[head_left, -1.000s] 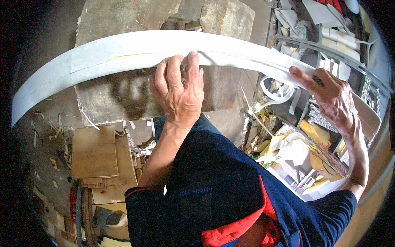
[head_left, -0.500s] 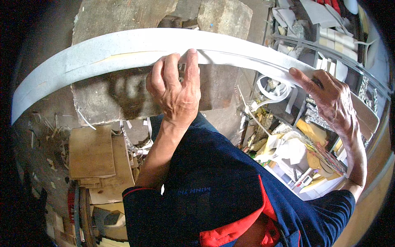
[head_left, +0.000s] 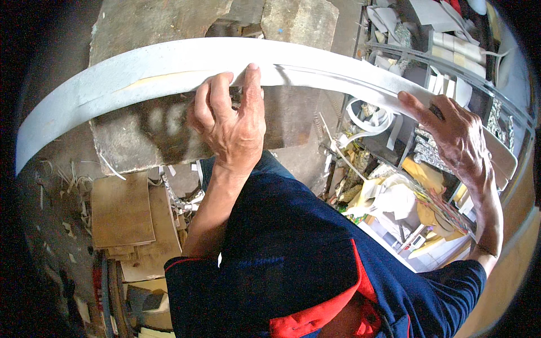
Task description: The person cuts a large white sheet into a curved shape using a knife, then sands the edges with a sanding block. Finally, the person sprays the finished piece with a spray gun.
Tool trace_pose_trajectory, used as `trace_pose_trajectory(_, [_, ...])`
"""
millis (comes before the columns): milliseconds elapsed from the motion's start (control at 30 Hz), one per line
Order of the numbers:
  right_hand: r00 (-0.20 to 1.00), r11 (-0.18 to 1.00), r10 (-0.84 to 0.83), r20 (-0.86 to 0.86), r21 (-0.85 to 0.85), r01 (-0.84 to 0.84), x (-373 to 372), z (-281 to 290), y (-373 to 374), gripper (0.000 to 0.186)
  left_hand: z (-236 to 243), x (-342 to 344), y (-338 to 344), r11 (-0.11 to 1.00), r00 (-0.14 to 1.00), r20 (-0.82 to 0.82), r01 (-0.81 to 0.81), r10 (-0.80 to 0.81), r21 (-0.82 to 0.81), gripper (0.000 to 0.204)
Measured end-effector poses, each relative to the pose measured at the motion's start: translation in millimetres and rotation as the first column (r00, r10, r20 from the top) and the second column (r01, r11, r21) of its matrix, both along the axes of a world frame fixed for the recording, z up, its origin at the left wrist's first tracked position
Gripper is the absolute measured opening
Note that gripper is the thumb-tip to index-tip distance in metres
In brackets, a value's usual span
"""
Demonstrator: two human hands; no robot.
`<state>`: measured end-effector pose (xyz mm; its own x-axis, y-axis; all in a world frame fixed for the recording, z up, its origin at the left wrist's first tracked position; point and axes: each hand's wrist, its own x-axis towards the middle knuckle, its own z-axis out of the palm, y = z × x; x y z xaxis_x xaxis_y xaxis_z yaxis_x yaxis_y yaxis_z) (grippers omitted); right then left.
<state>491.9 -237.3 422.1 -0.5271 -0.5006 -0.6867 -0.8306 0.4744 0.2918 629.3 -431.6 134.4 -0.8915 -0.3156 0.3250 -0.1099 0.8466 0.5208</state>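
Observation:
A long white strip [head_left: 186, 56], apparently foam or sheet material, spans the view from far left to right and bends with the lens. A slit runs along it, yellowish at left and dark at right. My left hand [head_left: 236, 121] grips its near edge at the middle, fingers bent, one fingertip at the slit; the thumb is hidden. Towards its right end my right hand [head_left: 459, 135] is closed on the strip, one finger stretched along the near edge. Its other fingertips are out of sight. Beyond that hand a rounded pale end [head_left: 503, 158] shows.
Beneath the strip lies a worn grey-brown slab [head_left: 152, 138]. Brown boards [head_left: 121, 211] are stacked at lower left. At right, open racks [head_left: 422, 53] hold white offcuts, and a white coil [head_left: 369, 121] sits beside yellow and white scraps [head_left: 394, 200]. White shreds litter the floor at left.
My left hand has shifted slightly to the left along the strip, its fingertip still by the slit. My right hand stays almost in place.

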Motion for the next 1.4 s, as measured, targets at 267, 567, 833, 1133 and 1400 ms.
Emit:
trace_pose_trajectory(267, [1.000, 1.000, -0.016, 0.016, 0.018, 0.016, 1, 2, -1, 0.074, -2, -1, 0, 1.000, 0.999, -0.046, -0.015, 0.015, 0.009, 0.056])
trace_pose_trajectory(567, [0.999, 0.997, 0.040, -0.022, -0.062, -0.041, 3, 1, 3, 0.081, -4, 0, 0, 1.000, 0.999, -0.034, -0.010, 0.010, 0.000, 0.058])
trace_pose_trajectory(833, [1.000, 1.000, -0.019, -0.008, -0.004, 0.019, 3, 10, 5, 0.077, -4, -2, 0, 1.000, 1.000, -0.028, -0.010, 0.011, 0.014, 0.056])
trace_pose_trajectory(1133, [0.999, 0.999, -0.030, -0.021, 0.032, 0.030, 6, 13, 4, 0.072, -3, -3, 1, 1.000, 1.000, -0.021, -0.013, 0.013, 0.012, 0.058])
trace_pose_trajectory(1400, [0.999, 0.997, -0.039, -0.032, 0.061, 0.041, 5, 17, 4, 0.072, -3, -3, 1, 1.000, 0.999, -0.035, -0.014, 0.015, 0.021, 0.059])
